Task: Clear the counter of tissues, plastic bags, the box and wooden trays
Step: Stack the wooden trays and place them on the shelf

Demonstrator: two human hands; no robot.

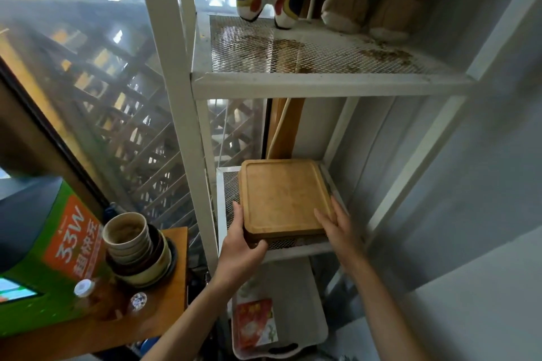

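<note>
The left hand (242, 239) grips the near left corner of the wooden trays (284, 199), fingers curled along the left edge and thumb under the front. The right hand (337, 221) lies with straight fingers pressed flat against the near right corner. The stack rests on the shelf (299, 249), overhanging its front edge slightly. To seat it well, push level and evenly from both corners toward the back.

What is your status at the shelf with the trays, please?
Left hand grips the wooden trays at the near-left corner; right hand flat on their right edge. Stack on the mesh shelf. Nothing blocking.
</note>
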